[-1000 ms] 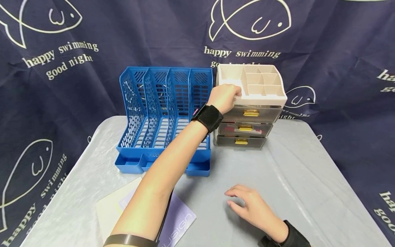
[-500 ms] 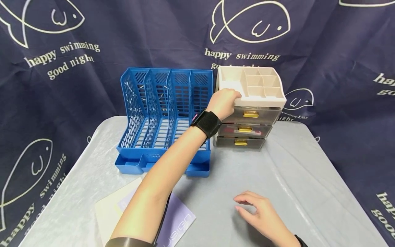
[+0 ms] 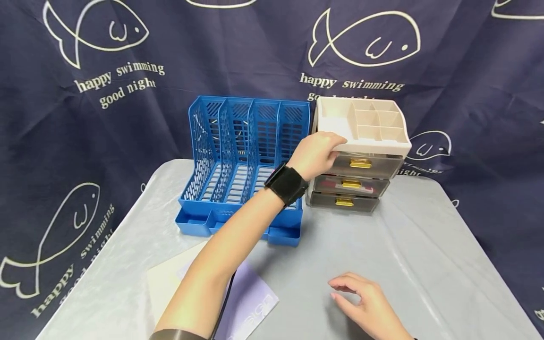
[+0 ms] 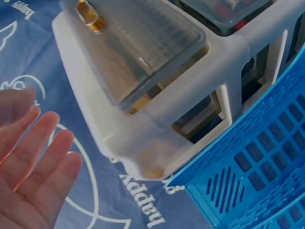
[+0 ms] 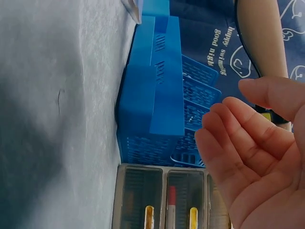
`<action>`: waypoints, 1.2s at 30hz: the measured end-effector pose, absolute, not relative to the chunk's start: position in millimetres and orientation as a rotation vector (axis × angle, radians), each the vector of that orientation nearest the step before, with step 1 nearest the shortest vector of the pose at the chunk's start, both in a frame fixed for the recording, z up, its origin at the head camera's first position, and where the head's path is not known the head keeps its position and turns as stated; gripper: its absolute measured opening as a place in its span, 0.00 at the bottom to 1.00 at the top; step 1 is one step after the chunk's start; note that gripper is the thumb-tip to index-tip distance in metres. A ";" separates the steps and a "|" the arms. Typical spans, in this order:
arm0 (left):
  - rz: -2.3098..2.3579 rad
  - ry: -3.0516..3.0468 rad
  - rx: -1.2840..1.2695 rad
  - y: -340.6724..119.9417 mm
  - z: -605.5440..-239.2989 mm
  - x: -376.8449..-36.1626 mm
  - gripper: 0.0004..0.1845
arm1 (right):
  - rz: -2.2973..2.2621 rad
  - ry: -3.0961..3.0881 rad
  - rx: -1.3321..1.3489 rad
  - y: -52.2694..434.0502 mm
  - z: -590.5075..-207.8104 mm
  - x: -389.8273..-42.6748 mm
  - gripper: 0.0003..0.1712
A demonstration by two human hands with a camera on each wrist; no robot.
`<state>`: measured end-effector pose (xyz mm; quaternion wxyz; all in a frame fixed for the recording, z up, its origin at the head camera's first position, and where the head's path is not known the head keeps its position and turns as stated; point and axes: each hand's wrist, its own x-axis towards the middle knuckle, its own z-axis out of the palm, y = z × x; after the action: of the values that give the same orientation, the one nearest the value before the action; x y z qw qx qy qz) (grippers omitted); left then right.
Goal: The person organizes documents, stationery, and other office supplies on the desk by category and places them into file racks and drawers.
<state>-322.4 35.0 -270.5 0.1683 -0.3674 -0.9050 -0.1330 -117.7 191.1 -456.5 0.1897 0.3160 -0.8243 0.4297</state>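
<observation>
My left hand [image 3: 316, 153] reaches forward to the front left of a white desktop organizer [image 3: 374, 147]. In the left wrist view the fingers [image 4: 50, 155] are loosely extended, with nothing in the palm. A divided top tray and three smoky drawers with gold handles make up the organizer. Something red shows through the middle drawer [image 3: 366, 186]. Over the table at lower right, my right hand [image 3: 369, 302] hovers with fingers gently bent and thumb apart. The right wrist view also shows that palm [image 5: 262, 176] holding nothing.
A blue file rack [image 3: 242, 208] with several slots and small front bins stands left of the organizer. A purple booklet [image 3: 250, 295] and a cream one [image 3: 163, 278] lie on the grey table cloth [image 3: 408, 236], partly under the left forearm. A dark blue printed curtain [image 3: 238, 47] hangs behind.
The head view has shifted, so the scene sits farther right. My left hand stays by the organizer's front left. My right hand has drawn slightly back toward the lower right.
</observation>
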 end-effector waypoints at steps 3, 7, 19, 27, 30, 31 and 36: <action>-0.405 -2.568 -1.091 28.3 -273.1 -312.2 0.18 | 1.228 -2.321 0.884 190.9 -456.8 -115.0 0.24; -0.416 -2.531 -1.140 18.2 -276.4 -299.4 0.18 | 1.230 -2.307 0.885 190.9 -456.5 -113.7 0.24; -0.477 -2.474 -1.143 -8.8 -285.9 -274.0 0.17 | 1.239 -2.351 0.787 189.8 -451.7 -108.1 0.22; -0.529 -2.415 -1.116 -38.5 -298.9 -255.7 0.16 | 1.223 -2.341 0.795 188.5 -447.1 -104.0 0.23; -0.530 -2.409 -1.088 -50.9 -305.5 -250.2 0.17 | 1.228 -2.320 0.798 192.4 -449.3 -102.5 0.24; -0.529 -2.405 -1.078 -54.8 -307.1 -248.5 0.17 | 1.222 -2.323 0.792 193.5 -450.0 -101.9 0.24; -0.504 -2.378 -1.041 -75.3 -313.8 -239.0 0.16 | 1.214 -2.314 0.790 194.7 -452.3 -99.7 0.23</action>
<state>-239.0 -75.3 -313.8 0.2464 -0.3815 -0.8716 -0.1846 -99.7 194.7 -452.3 0.2047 0.2832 -0.8297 0.4353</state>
